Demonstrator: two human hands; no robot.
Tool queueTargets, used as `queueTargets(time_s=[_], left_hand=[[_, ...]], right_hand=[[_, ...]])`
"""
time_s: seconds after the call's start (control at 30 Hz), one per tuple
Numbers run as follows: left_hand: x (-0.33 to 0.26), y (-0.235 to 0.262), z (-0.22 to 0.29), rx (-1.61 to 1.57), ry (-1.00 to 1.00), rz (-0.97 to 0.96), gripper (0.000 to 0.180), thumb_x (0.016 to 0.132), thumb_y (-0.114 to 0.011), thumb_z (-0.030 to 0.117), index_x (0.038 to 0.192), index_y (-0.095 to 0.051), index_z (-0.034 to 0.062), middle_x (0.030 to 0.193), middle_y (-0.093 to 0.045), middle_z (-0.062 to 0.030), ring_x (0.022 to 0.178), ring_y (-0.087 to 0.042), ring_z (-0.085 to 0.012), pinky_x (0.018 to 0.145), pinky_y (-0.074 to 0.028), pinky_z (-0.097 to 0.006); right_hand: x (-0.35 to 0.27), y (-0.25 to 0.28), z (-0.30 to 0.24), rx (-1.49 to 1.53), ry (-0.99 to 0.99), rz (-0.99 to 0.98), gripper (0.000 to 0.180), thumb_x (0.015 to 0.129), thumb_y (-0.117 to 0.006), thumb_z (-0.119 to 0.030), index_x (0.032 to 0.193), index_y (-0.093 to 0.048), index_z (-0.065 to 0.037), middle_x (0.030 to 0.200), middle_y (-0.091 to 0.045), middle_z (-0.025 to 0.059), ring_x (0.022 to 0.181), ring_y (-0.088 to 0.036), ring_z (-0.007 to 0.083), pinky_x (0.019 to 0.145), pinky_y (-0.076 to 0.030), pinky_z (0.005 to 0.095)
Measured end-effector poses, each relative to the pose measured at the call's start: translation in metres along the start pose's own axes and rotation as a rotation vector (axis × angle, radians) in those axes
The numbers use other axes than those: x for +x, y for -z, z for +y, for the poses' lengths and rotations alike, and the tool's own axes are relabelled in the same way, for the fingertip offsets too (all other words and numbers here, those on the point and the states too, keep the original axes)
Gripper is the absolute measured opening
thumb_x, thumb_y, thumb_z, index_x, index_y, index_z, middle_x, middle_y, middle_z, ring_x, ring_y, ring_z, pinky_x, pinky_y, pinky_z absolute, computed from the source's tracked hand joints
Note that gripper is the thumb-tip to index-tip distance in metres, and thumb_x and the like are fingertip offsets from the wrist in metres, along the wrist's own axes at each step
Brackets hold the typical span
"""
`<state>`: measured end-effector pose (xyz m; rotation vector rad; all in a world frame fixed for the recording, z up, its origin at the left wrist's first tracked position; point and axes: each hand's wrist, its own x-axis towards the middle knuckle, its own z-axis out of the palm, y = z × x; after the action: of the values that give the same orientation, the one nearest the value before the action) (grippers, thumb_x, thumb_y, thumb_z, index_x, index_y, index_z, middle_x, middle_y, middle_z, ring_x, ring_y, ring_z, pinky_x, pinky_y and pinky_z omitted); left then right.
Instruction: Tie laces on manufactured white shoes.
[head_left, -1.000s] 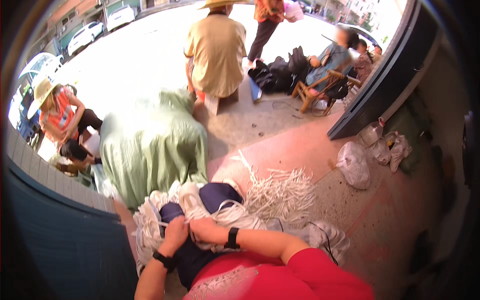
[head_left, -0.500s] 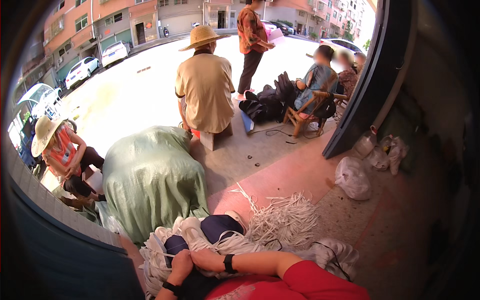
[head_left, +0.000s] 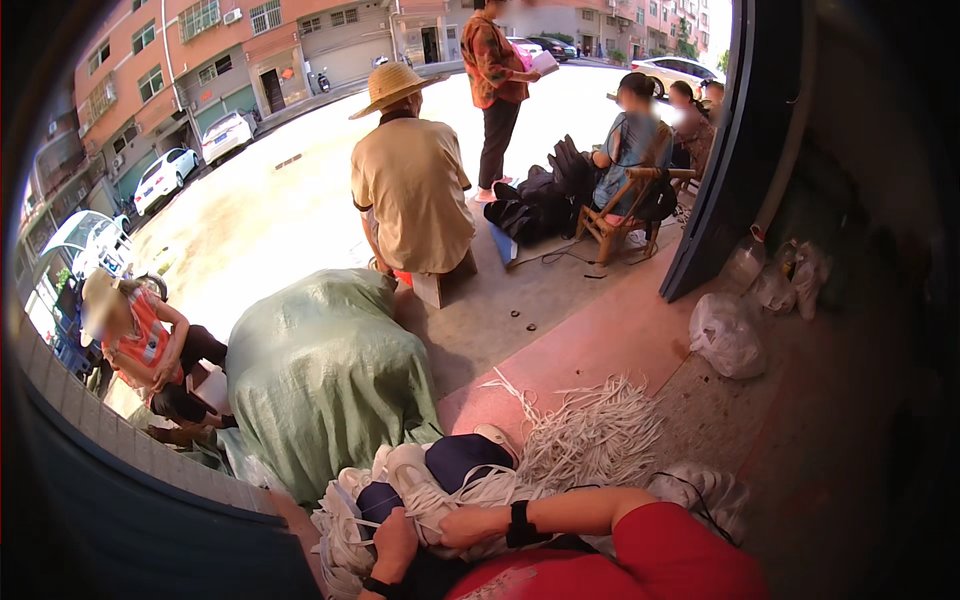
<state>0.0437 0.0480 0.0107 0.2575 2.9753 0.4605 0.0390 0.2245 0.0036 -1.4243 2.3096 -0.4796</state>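
In front of me lies a heap of white sneakers with loose laces and dark navy parts. My left hand is closed at the heap's near left side, and a thin white shoelace runs to its fingers. Just right of it, my right hand lies against a white sneaker. Its fingers are curled, and what they hold is hidden. A dark band circles each of my wrists.
Beyond the sneakers lies a pile of white laces. A large green covered bundle stands ahead on the left. White plastic bags sit by a dark door edge. Several people sit or stand farther out, one on a bamboo chair.
My hands, close together before, have moved apart, the right one shifting right over the sneaker. The whole view has also shifted a little.
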Motion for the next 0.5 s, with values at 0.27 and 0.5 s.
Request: queueTargets(time_s=[0.27,0.5], left_hand=[[-0.009,-0.014,-0.003,-0.088,0.133,0.069,0.013,0.083,-0.046,0.019,0.084,-0.053,0.008,0.069,-0.059,-0.0175,0.066,-0.058,-0.0389,0.058,-0.043,-0.049],[-0.014,-0.021,0.008,-0.136,0.063,0.345,0.009,0.079,-0.049,0.016,0.079,-0.055,0.0091,0.067,-0.059,-0.015,0.063,-0.057,-0.0365,0.055,-0.043,-0.045]], right_hand=[[0.02,-0.037,0.02,0.152,0.023,0.053,0.025,0.078,-0.048,-0.017,0.075,-0.059,0.005,0.068,-0.057,0.0208,0.065,-0.059,0.0344,0.057,-0.047,0.0418],[0.01,-0.024,0.016,0.193,-0.043,0.023,0.033,0.081,-0.041,-0.025,0.082,-0.058,0.003,0.078,-0.06,0.021,0.071,-0.059,0.0338,0.063,-0.046,0.042]])
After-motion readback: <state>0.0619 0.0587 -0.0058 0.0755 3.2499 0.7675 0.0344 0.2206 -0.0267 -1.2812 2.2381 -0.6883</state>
